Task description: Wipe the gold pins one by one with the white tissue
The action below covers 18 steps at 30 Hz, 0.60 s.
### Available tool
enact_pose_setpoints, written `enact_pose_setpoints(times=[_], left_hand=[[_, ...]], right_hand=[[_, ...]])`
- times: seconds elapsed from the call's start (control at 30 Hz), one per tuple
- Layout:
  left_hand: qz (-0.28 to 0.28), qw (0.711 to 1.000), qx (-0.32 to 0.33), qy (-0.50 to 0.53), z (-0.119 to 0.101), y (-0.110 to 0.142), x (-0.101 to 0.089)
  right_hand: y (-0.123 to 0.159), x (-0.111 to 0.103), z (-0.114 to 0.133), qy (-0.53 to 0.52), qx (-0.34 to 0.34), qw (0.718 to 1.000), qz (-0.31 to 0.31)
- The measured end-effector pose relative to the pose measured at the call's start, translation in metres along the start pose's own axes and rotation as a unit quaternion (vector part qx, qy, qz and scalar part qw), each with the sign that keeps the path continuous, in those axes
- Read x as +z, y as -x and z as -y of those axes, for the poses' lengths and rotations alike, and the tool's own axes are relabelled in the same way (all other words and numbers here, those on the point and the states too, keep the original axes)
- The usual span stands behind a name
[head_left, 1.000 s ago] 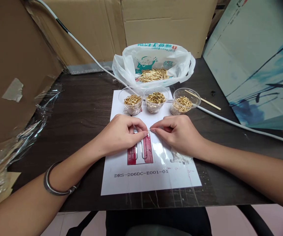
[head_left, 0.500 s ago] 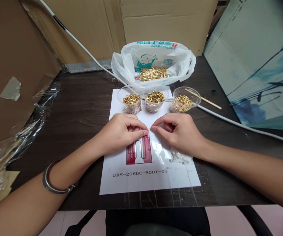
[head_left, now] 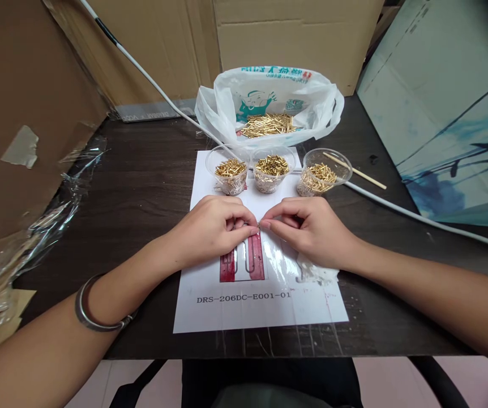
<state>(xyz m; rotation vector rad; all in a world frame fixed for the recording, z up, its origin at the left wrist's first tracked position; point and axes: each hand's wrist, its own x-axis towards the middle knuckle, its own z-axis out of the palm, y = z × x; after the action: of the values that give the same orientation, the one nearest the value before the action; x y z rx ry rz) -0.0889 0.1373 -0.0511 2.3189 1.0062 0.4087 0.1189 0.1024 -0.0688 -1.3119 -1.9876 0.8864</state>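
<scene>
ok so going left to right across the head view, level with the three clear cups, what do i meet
Brown cardboard → crinkled clear film → left cup of small gold pieces → middle cup → right cup → blue-and-white panel.

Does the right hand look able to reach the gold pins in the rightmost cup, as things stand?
Probably yes: the rightmost cup is open on top, just beyond the right hand, and nothing seems to block the way to the gold pins.
</scene>
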Motion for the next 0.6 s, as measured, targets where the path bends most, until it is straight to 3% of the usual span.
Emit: enact_pose_setpoints(times=[0.6], left_hand=[[0.001, 1.0, 0.005, -0.003, -0.001, 0.0006, -0.0001]], right_hand=[[-0.001, 0.0009, 0.0006, 0.028, -0.033, 0.999, -0.013]])
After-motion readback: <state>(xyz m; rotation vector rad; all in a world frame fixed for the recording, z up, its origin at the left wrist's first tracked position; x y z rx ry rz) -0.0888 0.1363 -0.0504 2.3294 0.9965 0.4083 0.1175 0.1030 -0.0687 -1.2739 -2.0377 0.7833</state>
